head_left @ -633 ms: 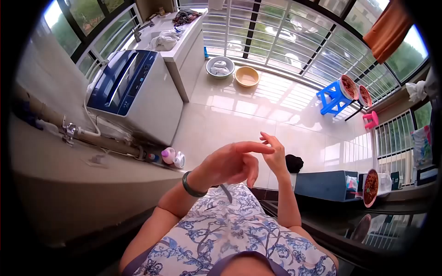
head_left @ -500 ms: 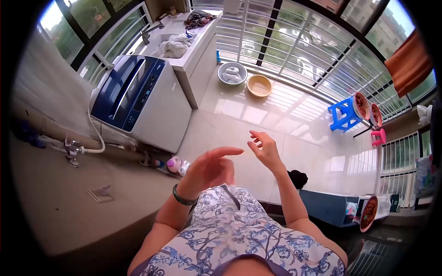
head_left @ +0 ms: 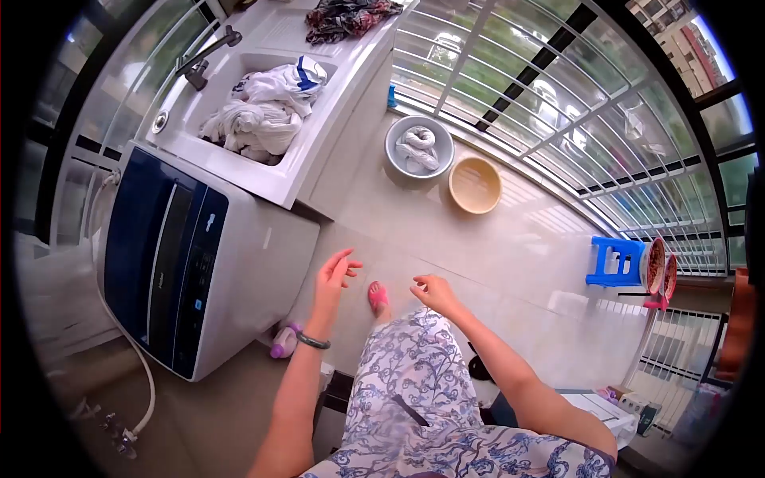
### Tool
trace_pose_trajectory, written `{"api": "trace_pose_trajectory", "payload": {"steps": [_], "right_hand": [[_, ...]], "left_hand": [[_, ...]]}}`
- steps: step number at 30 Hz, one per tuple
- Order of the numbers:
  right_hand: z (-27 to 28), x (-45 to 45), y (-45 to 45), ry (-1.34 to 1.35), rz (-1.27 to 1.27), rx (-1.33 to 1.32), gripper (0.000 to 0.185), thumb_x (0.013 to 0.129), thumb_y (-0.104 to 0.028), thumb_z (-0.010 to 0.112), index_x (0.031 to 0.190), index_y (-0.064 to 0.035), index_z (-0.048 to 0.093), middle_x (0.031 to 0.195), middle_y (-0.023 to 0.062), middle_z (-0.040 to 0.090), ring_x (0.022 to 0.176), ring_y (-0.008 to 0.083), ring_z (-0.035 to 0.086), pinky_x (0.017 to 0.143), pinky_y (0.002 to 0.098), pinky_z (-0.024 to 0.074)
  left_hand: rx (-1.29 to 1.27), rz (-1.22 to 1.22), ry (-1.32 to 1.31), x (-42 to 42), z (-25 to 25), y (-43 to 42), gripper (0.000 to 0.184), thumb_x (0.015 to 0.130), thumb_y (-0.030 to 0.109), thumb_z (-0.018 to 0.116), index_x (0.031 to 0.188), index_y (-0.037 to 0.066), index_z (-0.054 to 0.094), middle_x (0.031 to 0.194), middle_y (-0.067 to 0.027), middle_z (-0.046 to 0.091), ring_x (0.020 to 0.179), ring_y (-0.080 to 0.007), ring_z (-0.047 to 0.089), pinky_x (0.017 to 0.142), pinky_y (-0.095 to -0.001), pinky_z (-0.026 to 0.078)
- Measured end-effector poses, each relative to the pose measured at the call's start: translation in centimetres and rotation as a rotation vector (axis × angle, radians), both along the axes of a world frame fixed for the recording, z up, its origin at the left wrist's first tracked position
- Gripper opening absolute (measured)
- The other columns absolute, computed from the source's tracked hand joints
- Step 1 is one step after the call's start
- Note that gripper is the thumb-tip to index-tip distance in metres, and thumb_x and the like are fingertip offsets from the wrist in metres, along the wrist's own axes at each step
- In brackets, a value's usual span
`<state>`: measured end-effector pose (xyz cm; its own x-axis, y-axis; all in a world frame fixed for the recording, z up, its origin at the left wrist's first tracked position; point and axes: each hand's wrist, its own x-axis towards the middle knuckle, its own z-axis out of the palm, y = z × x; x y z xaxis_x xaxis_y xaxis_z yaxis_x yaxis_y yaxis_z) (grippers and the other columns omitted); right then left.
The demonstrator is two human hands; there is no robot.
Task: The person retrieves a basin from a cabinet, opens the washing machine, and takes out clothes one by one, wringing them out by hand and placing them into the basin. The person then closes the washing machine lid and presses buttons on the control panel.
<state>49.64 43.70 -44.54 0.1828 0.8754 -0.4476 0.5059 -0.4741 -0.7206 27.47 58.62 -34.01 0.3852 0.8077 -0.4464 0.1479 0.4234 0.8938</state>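
Observation:
Nothing is in my left hand (head_left: 333,279), which hangs in the air near the washing machine (head_left: 239,271), its fingers loosely bent and apart. A dark bangle (head_left: 312,341) circles that wrist. My right hand (head_left: 436,294) floats over the tiled floor, relaxed and holding nothing, with its fingers half bent. Ahead, a white sink (head_left: 307,147) holds a heap of wet-looking white laundry (head_left: 267,111). On the floor past my hands stand a grey basin (head_left: 396,165) with a white cloth (head_left: 417,150) in it and a yellow basin (head_left: 476,185).
A faucet (head_left: 209,57) rises at the sink's left edge, and a dark patterned cloth (head_left: 347,20) lies on the counter. A blue stool (head_left: 613,261) stands by the window railing at right. A purple-capped bottle (head_left: 284,341) sits beside the washing machine.
I have stepped forward, so the sink, washing machine and basins appear nearer. My hands have moved farther apart, and a foot in a pink slipper now shows below.

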Motion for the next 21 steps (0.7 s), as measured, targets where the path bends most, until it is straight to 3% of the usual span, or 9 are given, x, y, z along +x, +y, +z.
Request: {"api": "trace_pose_trajectory", "payload": {"steps": [2, 4, 6, 7, 9, 12, 14, 17, 21], "right_hand": [[-7.4, 3.8, 2.8, -0.038, -0.002, -0.012, 0.039, 0.08, -0.034, 0.063, 0.106, -0.005, 0.066, 0.091, 0.0168, 0.066, 0.089, 0.0298, 0.062, 0.08, 0.0396, 0.0483], [-13.5, 7.7, 6.3, -0.33, 0.162, -0.016, 0.037, 0.078, -0.027, 0.066, 0.1, 0.0024, 0.066, 0.098, 0.0204, 0.06, 0.094, 0.0343, 0.059, 0.084, 0.0394, 0.0478], [-19.4, 11.2, 10.1, -0.346, 0.202, 0.067, 0.034, 0.076, -0.025, 0.067, 0.096, 0.0025, 0.065, 0.104, 0.0217, 0.056, 0.098, 0.0358, 0.056, 0.086, 0.0408, 0.0464], [-22.5, 12.7, 11.8, -0.315, 0.257, -0.051, 0.035, 0.076, -0.025, 0.067, 0.098, 0.0023, 0.063, 0.108, 0.0218, 0.054, 0.098, 0.0359, 0.056, 0.087, 0.0412, 0.0464], [-29.2, 15.9, 16.3, -0.268, 0.351, -0.152, 0.036, 0.076, -0.024, 0.067, 0.1, 0.0021, 0.061, 0.112, 0.0218, 0.052, 0.098, 0.0359, 0.056, 0.087, 0.0416, 0.0463], [-36.3, 18.8, 20.9, -0.467, 0.523, 0.016, 0.032, 0.076, -0.024, 0.066, 0.1, -0.0021, 0.061, 0.124, 0.0148, 0.052, 0.092, 0.0306, 0.061, 0.081, 0.0427, 0.0487], [-37.9, 20.8, 24.8, -0.378, 0.591, -0.208, 0.038, 0.077, -0.016, 0.065, 0.11, -0.0014, 0.056, 0.141, 0.0121, 0.038, 0.083, 0.0291, 0.064, 0.076, 0.0428, 0.0526], [-44.2, 22.4, 29.0, -0.469, 0.719, -0.148, 0.053, 0.077, -0.014, 0.062, 0.127, -0.006, 0.047, 0.15, 0.0072, 0.026, 0.081, 0.0292, 0.066, 0.068, 0.0407, 0.0535], [-49.5, 22.2, 34.1, -0.59, 0.864, -0.104, 0.058, 0.079, -0.012, 0.058, 0.135, -0.0079, 0.042, 0.152, 0.0051, 0.021, 0.079, 0.0247, 0.067, 0.064, 0.0363, 0.0536]], "left_hand": [[0.08, -0.003, 0.088, 4.1, -6.7, 4.8, 0.037, 0.094, 0.025, 0.05, 0.124, 0.003, 0.055, 0.102, -0.0069, 0.066, 0.084, -0.0103, 0.056, 0.069, -0.0224, 0.043], [0.174, 0.003, 0.175, 7.9, -11.7, 9.3, 0.037, 0.092, 0.021, 0.054, 0.124, 0.002, 0.055, 0.108, -0.0086, 0.065, 0.094, -0.015, 0.058, 0.078, -0.0262, 0.046], [0.751, -0.091, 0.568, 11.3, -15.7, 13.7, 0.039, 0.087, 0.015, 0.058, 0.123, 0.0, 0.055, 0.122, -0.0144, 0.058, 0.112, -0.0298, 0.052, 0.094, -0.0389, 0.042], [0.734, -0.089, 0.59, 12.7, -17.8, 15.5, 0.039, 0.087, 0.015, 0.058, 0.123, 0.0, 0.055, 0.122, -0.0144, 0.058, 0.112, -0.0298, 0.052, 0.094, -0.0389, 0.042], [0.801, -0.026, 0.674, 15.4, -21.1, 19.0, 0.047, 0.084, 0.013, 0.059, 0.127, -0.003, 0.049, 0.133, -0.0186, 0.048, 0.129, -0.0384, 0.035, 0.107, -0.0453, 0.029], [0.903, -0.008, 0.893, 18.5, -24.8, 22.8, 0.055, 0.082, 0.012, 0.06, 0.132, -0.004, 0.042, 0.137, -0.0172, 0.043, 0.132, -0.0384, 0.031, 0.108, -0.0446, 0.029], [0.951, 0.021, 0.992, 20.3, -26.4, 25.6, 0.056, 0.083, 0.011, 0.058, 0.134, -0.002, 0.041, 0.139, -0.0162, 0.041, 0.131, -0.0371, 0.033, 0.108, -0.0445, 0.029], [1.012, 0.061, 1.111, 21.2, -28.6, 28.1, 0.056, 0.084, 0.01, 0.057, 0.136, 0.0, 0.039, 0.14, -0.0151, 0.04, 0.129, -0.0351, 0.035, 0.107, -0.0441, 0.029], [1.055, 0.088, 1.203, 21.5, -30.9, 29.5, 0.056, 0.085, 0.011, 0.056, 0.137, 0.001, 0.037, 0.139, -0.0144, 0.041, 0.127, -0.0327, 0.037, 0.106, -0.0434, 0.032]]}}
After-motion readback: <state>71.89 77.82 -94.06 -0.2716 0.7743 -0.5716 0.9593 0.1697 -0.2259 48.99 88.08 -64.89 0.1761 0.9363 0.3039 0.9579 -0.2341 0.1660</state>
